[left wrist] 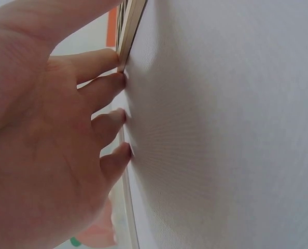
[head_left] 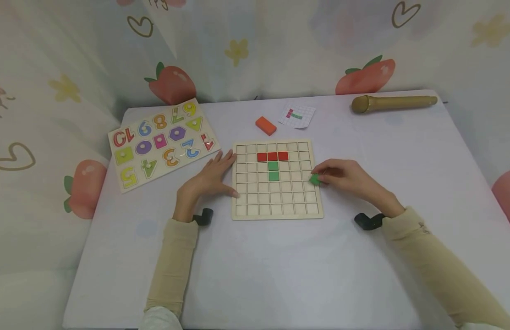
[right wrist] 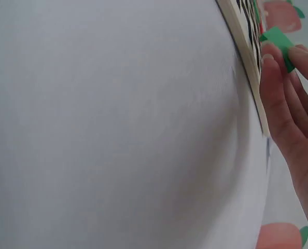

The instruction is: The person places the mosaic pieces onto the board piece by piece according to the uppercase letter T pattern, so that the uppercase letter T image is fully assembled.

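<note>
A wooden grid board (head_left: 277, 216) lies in the middle of the table in the head view. Three red square tiles (head_left: 272, 156) form a row near its top, with two green square tiles (head_left: 273, 176) in a column beneath the middle one. My right hand (head_left: 347, 178) pinches another green tile (right wrist: 280, 46) between thumb and fingers, over the board's right edge. On the opposite side my left hand (head_left: 211, 178) rests with spread fingers, its thumb and fingertips at the board's left edge.
Left of the board lies a number-and-shape puzzle (head_left: 178, 151). Behind it are an orange block (head_left: 265, 126) and a paper card (head_left: 306, 117) with a coloured grid pattern. A gold microphone (head_left: 397, 103) lies at the back right, before a patterned curtain (head_left: 279, 55).
</note>
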The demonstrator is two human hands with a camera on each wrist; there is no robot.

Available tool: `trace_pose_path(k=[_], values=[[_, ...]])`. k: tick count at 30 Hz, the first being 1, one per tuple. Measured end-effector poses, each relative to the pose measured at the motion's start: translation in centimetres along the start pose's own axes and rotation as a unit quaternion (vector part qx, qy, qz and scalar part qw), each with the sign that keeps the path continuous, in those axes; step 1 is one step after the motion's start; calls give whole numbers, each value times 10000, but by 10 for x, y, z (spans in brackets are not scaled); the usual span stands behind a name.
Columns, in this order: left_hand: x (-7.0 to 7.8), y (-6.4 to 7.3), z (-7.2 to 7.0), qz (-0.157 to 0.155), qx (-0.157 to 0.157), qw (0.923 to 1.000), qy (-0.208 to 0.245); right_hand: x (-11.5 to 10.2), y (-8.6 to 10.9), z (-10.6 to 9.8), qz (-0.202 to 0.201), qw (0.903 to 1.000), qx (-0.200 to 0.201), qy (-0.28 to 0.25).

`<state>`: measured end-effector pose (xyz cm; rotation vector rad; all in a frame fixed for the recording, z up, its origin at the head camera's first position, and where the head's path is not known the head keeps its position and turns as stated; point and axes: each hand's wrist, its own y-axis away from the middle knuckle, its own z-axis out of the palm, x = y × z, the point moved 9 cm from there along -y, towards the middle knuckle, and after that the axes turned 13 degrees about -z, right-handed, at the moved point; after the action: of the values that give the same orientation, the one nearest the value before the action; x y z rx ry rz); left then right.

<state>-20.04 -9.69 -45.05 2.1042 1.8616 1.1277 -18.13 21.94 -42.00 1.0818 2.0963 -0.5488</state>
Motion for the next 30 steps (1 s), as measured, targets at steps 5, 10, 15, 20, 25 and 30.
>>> trace_pose_path(k=[5,10,15,20,25,30], values=[[-1,-1,2,-3,-6,10000,-18,-2,-8,15,136,9988,-159,-448],[-2,-2,2,6,13,10000,-6,-7,-17,29,162,9968,-334,-702],[-1,-1,1,29,11,10000,34,-13,-26,39,222,9961,-418,-739],[-1,0,0,8,-4,10000,11,-22,-35,47,156,9970,-465,-596],[-1,-1,0,16,22,10000,-13,-35,-45,54,6,9976,-536,-434],[-2,-1,0,25,22,10000,-17,-43,-52,63,-133,9976,-588,-327]])
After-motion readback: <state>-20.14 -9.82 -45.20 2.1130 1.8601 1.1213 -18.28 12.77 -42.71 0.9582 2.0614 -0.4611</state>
